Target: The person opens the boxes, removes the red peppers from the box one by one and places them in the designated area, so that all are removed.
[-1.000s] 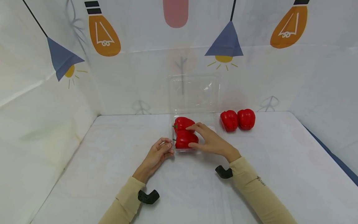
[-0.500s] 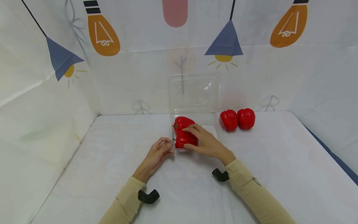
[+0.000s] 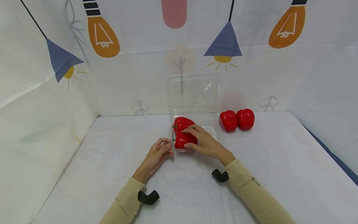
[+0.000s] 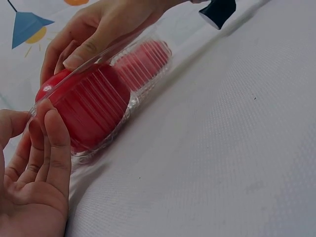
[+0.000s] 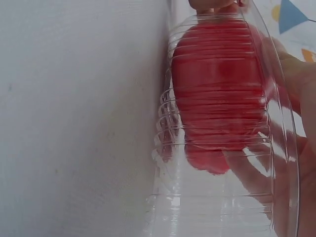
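From where I stand, the person's right hand (image 3: pixel 205 142) spans the nearer red bell pepper (image 3: pixel 182 139), thumb on the near side and fingers curled over the far side, a hold that seems meant to steady its rounded body. That pepper sits in the left part of a clear plastic clamshell tray (image 3: pixel 209 130), snug against the farther red bell pepper (image 3: pixel 183 123), both green stems pointing left. The left hand (image 3: pixel 153 157) pinches the tray's rim at the near left corner between thumb and fingertips, presumably because so light a tray would slide otherwise. The clear lid (image 3: pixel 193 95) stands upright at the back, leaving the tray's top uncovered; I can't tell whether it leans on the printed backdrop (image 3: pixel 139 77). To the right, outside, two more red bell peppers (image 3: pixel 228 120) sit side by side on the white table (image 3: pixel 126 133).
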Tool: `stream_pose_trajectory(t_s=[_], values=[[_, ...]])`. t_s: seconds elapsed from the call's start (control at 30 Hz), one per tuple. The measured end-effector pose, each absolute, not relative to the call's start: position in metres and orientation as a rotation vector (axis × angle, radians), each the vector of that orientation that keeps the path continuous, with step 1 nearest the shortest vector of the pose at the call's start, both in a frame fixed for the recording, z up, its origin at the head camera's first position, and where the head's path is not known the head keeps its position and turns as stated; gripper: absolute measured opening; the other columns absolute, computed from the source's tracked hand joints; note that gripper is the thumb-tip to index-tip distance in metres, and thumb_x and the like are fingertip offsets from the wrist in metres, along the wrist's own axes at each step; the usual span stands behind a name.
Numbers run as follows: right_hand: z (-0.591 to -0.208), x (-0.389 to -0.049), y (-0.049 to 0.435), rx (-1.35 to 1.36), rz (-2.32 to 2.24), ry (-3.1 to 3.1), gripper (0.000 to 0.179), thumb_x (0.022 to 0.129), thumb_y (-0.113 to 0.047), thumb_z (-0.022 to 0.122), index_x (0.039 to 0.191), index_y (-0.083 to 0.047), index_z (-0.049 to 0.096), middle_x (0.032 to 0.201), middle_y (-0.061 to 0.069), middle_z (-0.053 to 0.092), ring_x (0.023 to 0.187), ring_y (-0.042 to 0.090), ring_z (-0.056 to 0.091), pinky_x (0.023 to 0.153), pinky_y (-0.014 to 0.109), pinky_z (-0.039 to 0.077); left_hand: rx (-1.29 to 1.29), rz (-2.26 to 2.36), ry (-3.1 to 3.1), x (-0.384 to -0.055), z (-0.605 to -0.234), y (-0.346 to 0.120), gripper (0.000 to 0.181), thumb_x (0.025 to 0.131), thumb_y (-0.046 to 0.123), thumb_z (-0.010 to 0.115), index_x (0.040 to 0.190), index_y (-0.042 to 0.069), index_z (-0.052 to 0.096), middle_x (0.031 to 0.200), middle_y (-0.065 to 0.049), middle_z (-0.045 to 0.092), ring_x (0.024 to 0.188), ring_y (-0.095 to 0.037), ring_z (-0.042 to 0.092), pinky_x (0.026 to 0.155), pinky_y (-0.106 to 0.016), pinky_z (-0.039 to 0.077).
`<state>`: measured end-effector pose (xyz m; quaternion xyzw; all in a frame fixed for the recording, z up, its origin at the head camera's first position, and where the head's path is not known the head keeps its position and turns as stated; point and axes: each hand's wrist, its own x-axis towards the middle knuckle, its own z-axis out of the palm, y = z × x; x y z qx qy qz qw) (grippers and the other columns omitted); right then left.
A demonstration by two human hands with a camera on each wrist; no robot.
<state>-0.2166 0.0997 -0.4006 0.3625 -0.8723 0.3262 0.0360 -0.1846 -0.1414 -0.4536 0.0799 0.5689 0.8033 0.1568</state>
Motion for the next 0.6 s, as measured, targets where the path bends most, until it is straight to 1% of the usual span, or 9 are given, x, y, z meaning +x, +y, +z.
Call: stream_pose_trajectory(t_s=[0.23, 0.47, 0.6], values=[[-0.3927, -0.2172, 0.1016, 1.056, 1.108, -2.694, 0.049, 0.087, -0.038, 0.065, 0.131, -0.025, 0.048, 0.13, -0.002, 0.047, 0.122, 0.018, 0.047, 0.095, 0.04, 0.051, 0.215, 2.296, 1.638, -0.1842, -0.4513, -0.1406, 0.018, 0.097, 0.014, 0.052, 0.113, 0.012, 0.044, 0.086, 0.005, 0.061, 0.08, -0.008, 0.062, 0.08, -0.022, 0.054], [-0.3914, -0.218, 0.1049, 1.07, 1.106, -2.708, 0.048, 0.088, -0.042, 0.063, 0.131, -0.026, 0.047, 0.128, -0.004, 0.046, 0.12, 0.015, 0.047, 0.094, 0.038, 0.052, 0.215, 2.299, 1.632, -0.1844, -0.4521, -0.1403, 0.015, 0.097, 0.012, 0.051, 0.11, 0.013, 0.045, 0.086, 0.004, 0.061, 0.08, -0.008, 0.062, 0.079, -0.022, 0.055], [-0.3914, -0.218, 0.1064, 1.059, 1.133, -2.698, 0.047, 0.088, -0.039, 0.064, 0.13, -0.027, 0.047, 0.126, -0.006, 0.047, 0.118, 0.013, 0.047, 0.093, 0.036, 0.052, 0.206, 2.297, 1.634, -0.1842, -0.4529, -0.1401, 0.015, 0.097, 0.013, 0.052, 0.111, 0.012, 0.045, 0.087, 0.004, 0.06, 0.08, -0.008, 0.062, 0.079, -0.022, 0.055]])
